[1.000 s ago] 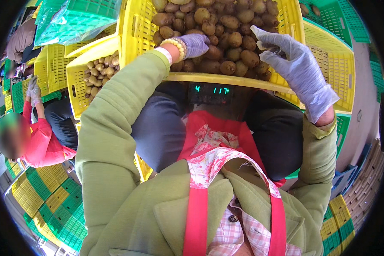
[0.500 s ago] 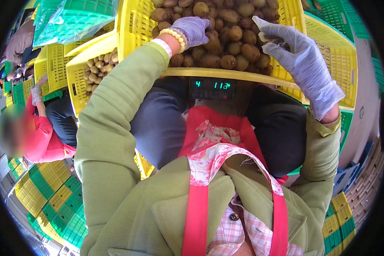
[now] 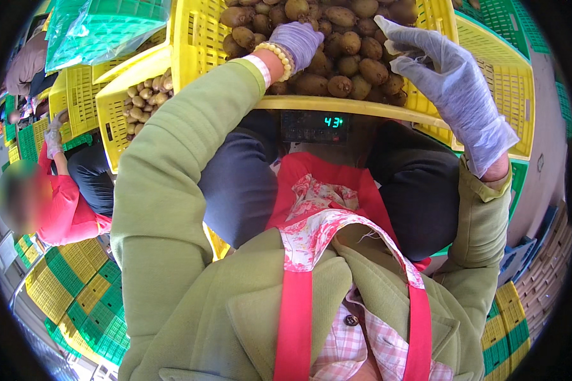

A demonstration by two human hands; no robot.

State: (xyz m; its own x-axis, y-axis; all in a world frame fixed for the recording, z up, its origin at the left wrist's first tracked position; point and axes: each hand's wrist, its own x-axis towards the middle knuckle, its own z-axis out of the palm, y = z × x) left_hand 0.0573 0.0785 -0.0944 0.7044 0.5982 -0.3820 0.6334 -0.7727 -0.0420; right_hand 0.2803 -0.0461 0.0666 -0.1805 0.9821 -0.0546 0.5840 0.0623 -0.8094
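1. Reaching over the fruit, the left hand point(image 3: 297, 44), in a thin purple glove, is bent downward with its fingers curled among the kiwifruit point(image 3: 340, 87); the fingertips are hidden, so whether it has hold of one cannot be told
2. The right hand point(image 3: 454, 84), in a loose, pale, see-through glove, is about half open, thumb and fingers parted and pointing left, with nothing visible in the gap; it hangs over the right side of the fruit, and whether it touches the crate wall is unclear
3. The brown kiwifruit lie heaped in a large yellow crate point(image 3: 362, 107) straight in front of the person, its near rim just beyond the knees
4. Below that rim, between the knees, sits a dark digital display point(image 3: 314, 126) with lit green figures
5. Around the left wrist goes a pale beaded bracelet point(image 3: 282, 57), near the cuff of a green jacket point(image 3: 175, 136)
6. Just left of the big crate stands a smaller yellow crate point(image 3: 115, 120) holding smaller, lighter fruit point(image 3: 147, 100); another yellow crate point(image 3: 507, 86) stands to the right
7. Farther left, a co-worker in a red top point(image 3: 70, 206) is near yellow crates, and green and yellow crates point(image 3: 86, 295) fill the lower left
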